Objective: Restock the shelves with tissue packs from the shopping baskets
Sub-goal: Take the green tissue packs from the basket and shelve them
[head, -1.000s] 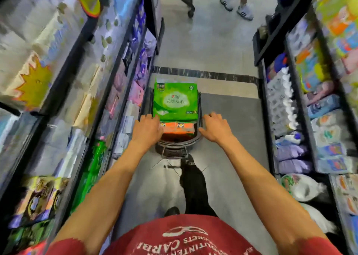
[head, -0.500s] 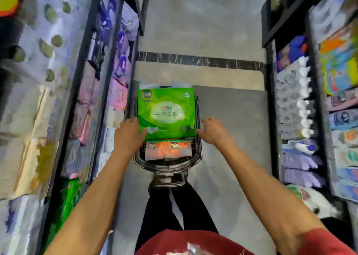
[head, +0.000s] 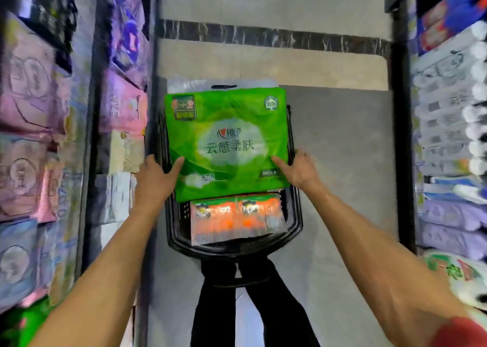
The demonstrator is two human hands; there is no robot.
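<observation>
A large green tissue pack [head: 226, 141] lies on top of a black shopping basket [head: 293, 230] on the aisle floor. My left hand [head: 155, 178] grips the pack's near left edge, thumb on its top face. My right hand [head: 297, 171] grips its near right edge the same way. Under the green pack an orange tissue pack [head: 237, 219] lies in the basket, its near half showing. The far end of the basket is hidden by the green pack.
Shelves full of pink, purple and white tissue packs [head: 123, 109] line the left. On the right, shelves hold white and lilac rolls [head: 448, 114]. A white bag [head: 458, 275] lies at lower right. My black-trousered legs [head: 245, 307] stand behind the basket.
The view has closed in on the basket and tilted down. Both hands went from the basket's rim to the green pack's sides and now hold it, thumbs on top.
</observation>
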